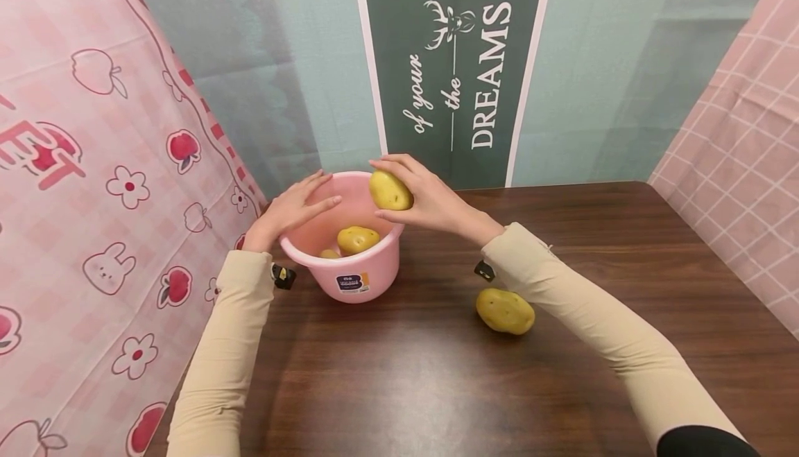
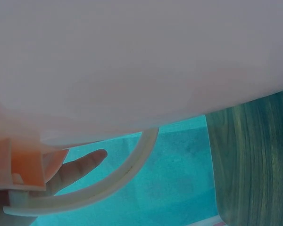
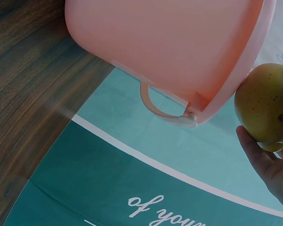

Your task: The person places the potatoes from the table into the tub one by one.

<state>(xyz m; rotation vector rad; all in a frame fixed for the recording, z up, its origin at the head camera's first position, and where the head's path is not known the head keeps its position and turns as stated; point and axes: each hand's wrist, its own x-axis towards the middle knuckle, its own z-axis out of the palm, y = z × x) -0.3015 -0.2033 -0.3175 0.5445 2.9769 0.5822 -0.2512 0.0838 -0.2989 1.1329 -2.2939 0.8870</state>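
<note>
A pink bucket (image 1: 356,273) stands on the table, its white handle (image 2: 127,176) hanging outside in the left wrist view. My left hand (image 1: 293,209) rests over the bucket's left rim, fingers extended along it and thumb reaching over the opening. Above the right part of the rim, my right hand (image 1: 427,197) grips a yellow potato (image 1: 390,191) between thumb and fingers. The right wrist view shows this potato (image 3: 266,106) beside the rim. Inside the bucket lies another potato (image 1: 358,239), with part of a further one (image 1: 329,254) beside it.
One more potato (image 1: 505,311) lies on the dark wooden table (image 1: 399,387), right of the bucket and below the right forearm. A printed pink cloth (image 1: 125,235) hangs at the left, a green curtain (image 1: 299,62) behind, and pink checked cloth (image 1: 749,131) at the right.
</note>
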